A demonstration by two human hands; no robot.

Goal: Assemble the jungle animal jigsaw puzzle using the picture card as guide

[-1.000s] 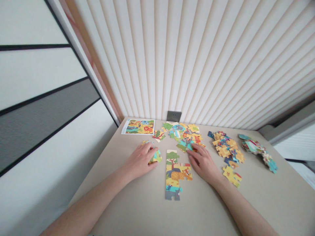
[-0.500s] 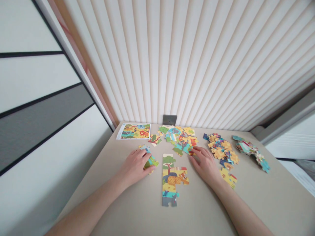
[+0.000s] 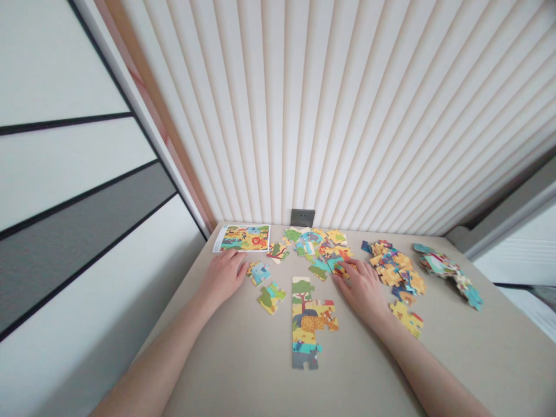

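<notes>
Landmark: the part-built jigsaw strip (image 3: 309,323), lying lengthwise on the beige surface (image 3: 226,362), with a tree at its far end and a grey piece at its near end.
Left hand (image 3: 222,278): resting palm-down to the left of the strip, on the surface and holding nothing.
Left fingers (image 3: 233,263): loosely spread and wide, with the tips just short of the picture card.
Right hand (image 3: 362,295): to the right of the strip, arched over the surface.
Right fingers (image 3: 345,279): drawn in narrow, tips touching the near edge of the central heap; I cannot tell whether they hold a piece.
Central heap of loose puzzle pieces (image 3: 313,248): beyond the strip's far end, colourful and partly overlapping.
Picture card (image 3: 243,238): a printed jungle scene, beyond and to the left of the strip.
Blue animal piece (image 3: 259,273): left of the strip, just beside the left hand.
Green joined pieces (image 3: 271,297): left of the strip, close to it but not touching.
Right-hand pile of yellow pieces (image 3: 395,271): well to the right of the strip.
Yellow joined pieces (image 3: 407,318): right of the strip, near the right wrist.
Far-right stack of pieces (image 3: 447,272): furthest right of the strip.
Wall socket (image 3: 303,218): on the wall, beyond the strip.
</notes>
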